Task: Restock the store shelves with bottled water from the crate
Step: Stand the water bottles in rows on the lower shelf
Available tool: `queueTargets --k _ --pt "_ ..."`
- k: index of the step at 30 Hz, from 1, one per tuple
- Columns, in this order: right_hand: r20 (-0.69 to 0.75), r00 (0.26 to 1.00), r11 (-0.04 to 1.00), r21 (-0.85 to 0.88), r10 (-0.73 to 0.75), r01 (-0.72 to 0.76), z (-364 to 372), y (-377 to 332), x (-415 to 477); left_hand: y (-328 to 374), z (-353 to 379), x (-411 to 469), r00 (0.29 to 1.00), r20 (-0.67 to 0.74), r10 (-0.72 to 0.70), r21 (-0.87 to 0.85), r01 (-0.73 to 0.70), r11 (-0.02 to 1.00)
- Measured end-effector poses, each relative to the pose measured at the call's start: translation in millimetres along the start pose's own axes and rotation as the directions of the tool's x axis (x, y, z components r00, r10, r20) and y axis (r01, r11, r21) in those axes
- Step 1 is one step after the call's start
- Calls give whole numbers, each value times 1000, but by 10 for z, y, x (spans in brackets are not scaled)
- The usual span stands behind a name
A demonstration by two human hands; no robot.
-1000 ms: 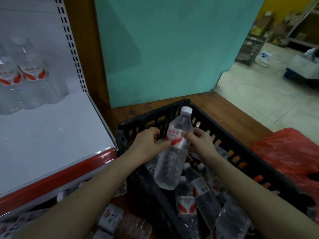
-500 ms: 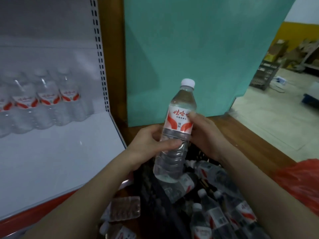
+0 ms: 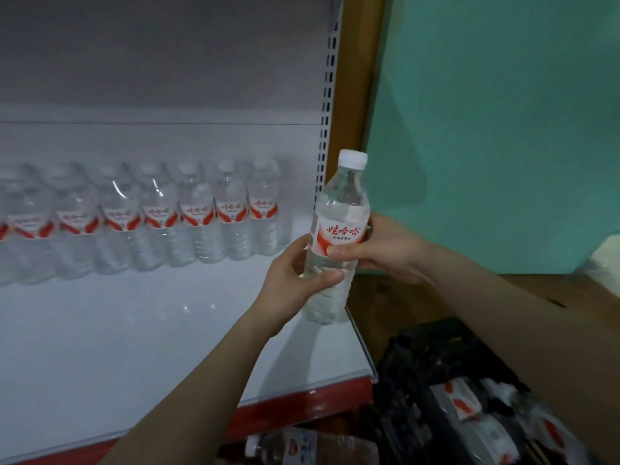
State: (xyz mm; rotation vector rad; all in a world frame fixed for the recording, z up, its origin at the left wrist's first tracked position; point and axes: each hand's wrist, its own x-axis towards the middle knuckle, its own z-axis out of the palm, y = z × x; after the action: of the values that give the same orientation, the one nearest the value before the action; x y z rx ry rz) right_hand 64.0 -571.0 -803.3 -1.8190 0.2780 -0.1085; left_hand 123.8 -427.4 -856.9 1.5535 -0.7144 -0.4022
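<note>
Head view, single camera.

- I see both hands clamped on one water bottle [image 3: 339,236]. It is upright, white cap on top, red-and-white label facing me.
- Left hand [image 3: 295,286] wraps the lower body, thumb across the front.
- Right hand [image 3: 385,250] grips from the right side at the label's lower edge, thumb on the front. The two hands sit close together, the left lower than the right.
- The bottle is over the right front corner of the white shelf [image 3: 134,330]. I cannot tell whether its base touches the deck.
- A row of matching bottles [image 3: 198,223] stands along the shelf back, to the left, apart from the held one.
- Black crate [image 3: 419,364] at lower right, beside the shelf end. Crate bottles [image 3: 469,407] lie on their sides inside.
- One loose bottle [image 3: 292,448] lies on its side under the shelf's red front strip [image 3: 302,407].
- Teal panel [image 3: 503,129] behind the right hand.
</note>
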Motion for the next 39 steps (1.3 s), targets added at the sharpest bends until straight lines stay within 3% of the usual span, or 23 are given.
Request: queueTargets --k 8,13,16,21,27,33,39 --pt "18 999 991 -130 -29 32 315 510 830 -768 -116 353 987 -125 -101 136 118 984" --pt "2 999 994 -96 -55 55 276 654 1218 -1146 -141 581 952 -230 -200 281 262 923" --pt "3 998 991 -116 -70 70 217 707 1423 -1257 -165 766 909 -366 -197 221 291 931" --pt "-2 1000 982 -188 15 -15 103 700 1735 -1362 -164 1081 876 -433 -213 192 321 927" --pt "-16 999 989 -139 40 -42 93 684 2062 -1476 -154 1385 779 -549 -304 62 400 914" --pt "-9 999 986 -159 43 -44 69 685 2327 -1484 -212 1617 705 -558 -438 32 546 837" --pt "19 1000 976 -219 -10 14 49 661 2387 -1510 -207 1721 696 -538 -475 19 573 819"
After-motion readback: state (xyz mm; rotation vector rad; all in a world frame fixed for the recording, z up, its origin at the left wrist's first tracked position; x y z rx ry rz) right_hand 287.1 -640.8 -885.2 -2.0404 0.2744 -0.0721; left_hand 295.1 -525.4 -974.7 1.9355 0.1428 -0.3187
